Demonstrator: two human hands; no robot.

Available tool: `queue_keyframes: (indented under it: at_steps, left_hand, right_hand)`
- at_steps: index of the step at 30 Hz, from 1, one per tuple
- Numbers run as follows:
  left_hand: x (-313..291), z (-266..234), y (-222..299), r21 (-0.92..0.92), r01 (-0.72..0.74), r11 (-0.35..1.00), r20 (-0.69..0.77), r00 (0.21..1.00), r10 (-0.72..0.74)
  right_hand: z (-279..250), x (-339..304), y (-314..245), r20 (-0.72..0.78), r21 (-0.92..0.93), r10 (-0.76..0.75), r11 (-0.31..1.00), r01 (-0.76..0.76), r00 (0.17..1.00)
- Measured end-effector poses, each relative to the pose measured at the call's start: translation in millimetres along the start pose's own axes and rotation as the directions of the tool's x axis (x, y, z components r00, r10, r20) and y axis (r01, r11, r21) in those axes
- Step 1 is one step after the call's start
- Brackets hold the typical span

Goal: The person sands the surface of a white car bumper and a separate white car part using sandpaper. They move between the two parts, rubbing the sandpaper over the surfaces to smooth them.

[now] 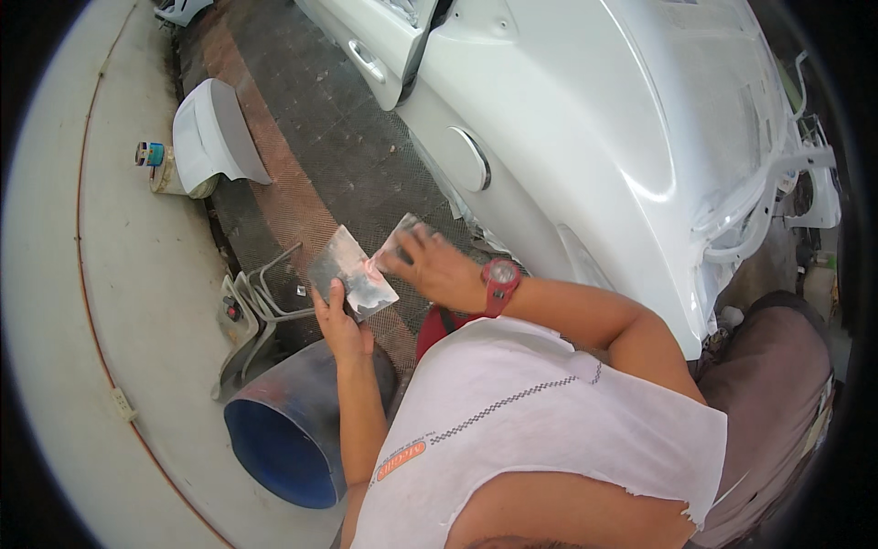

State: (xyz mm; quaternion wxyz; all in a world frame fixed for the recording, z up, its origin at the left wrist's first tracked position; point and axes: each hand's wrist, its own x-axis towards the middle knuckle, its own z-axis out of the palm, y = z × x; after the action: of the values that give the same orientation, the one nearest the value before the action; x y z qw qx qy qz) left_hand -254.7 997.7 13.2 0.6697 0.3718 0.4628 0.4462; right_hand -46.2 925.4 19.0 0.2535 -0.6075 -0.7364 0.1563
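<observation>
My left hand (346, 328) grips a flat, squarish putty board (340, 256) by its near edge, the thumb lying on top. Pale grey and whitish smears cover the board, with a small pink smear of putty (371, 271) at its right edge. My right hand (437, 271), with a red watch on the wrist, holds a thin, flat putty spreader (403, 228) whose face is also smeared. Its lower edge meets the board by the pink smear. The right fingers partly cover the spreader.
A white car body (558, 101) stands ahead and to the right. A blue barrel (283, 462) lies tipped beside my left forearm, below a metal-framed chair (245, 316). A curved white panel (210, 137) leans near a can (167, 176). A cable (80, 220) runs along the left wall.
</observation>
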Motion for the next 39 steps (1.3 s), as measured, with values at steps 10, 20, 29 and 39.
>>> queue_keyframes:
  at_steps: [10,20,29,39]
  left_hand:
    - [109.5,-3.8,26.2,0.081,-0.012,0.997,-0.037,0.999,0.015]
    - [261.4,-46.4,84.0,0.271,-0.045,0.961,0.266,0.964,-0.03]
    - [338.5,-67.9,117.1,0.005,0.325,0.946,0.508,0.814,-0.282]
    - [344.8,-52.7,129.3,0.184,0.408,0.894,0.581,0.689,-0.434]
  right_hand:
    - [1.0,77.5,19.8,-0.075,-0.219,-0.046,0.975,0.029,0.996]
    - [40.7,185.6,-37.5,-0.038,-0.251,0.208,0.945,-0.21,0.977]
    - [67.5,275.0,-95.1,-0.328,-0.108,0.199,0.963,-0.246,0.923]
    - [78.0,267.1,-88.0,-0.452,0.44,0.578,0.807,-0.394,0.679]
